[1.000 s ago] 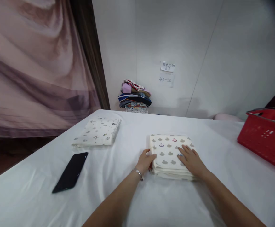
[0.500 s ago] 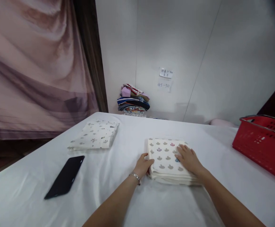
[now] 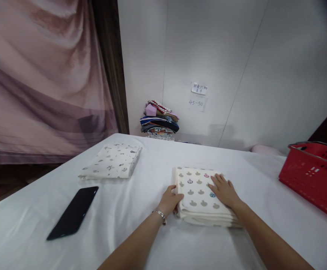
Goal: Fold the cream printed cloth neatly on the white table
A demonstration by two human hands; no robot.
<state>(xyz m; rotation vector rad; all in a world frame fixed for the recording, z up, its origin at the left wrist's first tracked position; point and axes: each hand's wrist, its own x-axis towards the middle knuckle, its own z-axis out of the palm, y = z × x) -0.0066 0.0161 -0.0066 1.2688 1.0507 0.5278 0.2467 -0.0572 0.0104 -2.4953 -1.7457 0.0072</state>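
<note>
In the head view, a folded cloth with small printed shapes is seen on the near middle of a table covered by a white sheet. The right hand is laid flat and open on the cloth's right half, fingers spread. The left hand is cupped against the cloth's left edge; its fingertips are hidden by the fold, so whether the edge is gripped cannot be told. A bracelet is worn on the left wrist.

A dark phone lies to the near left, well apart from the hands, and a second folded cloth is set farther back on the left. A red basket is cut off by the right edge, so its contents are not shown. A pile of clothes rests against the far wall, below two paper notes whose upper writing is too small to be read. A pink curtain fills the left.
</note>
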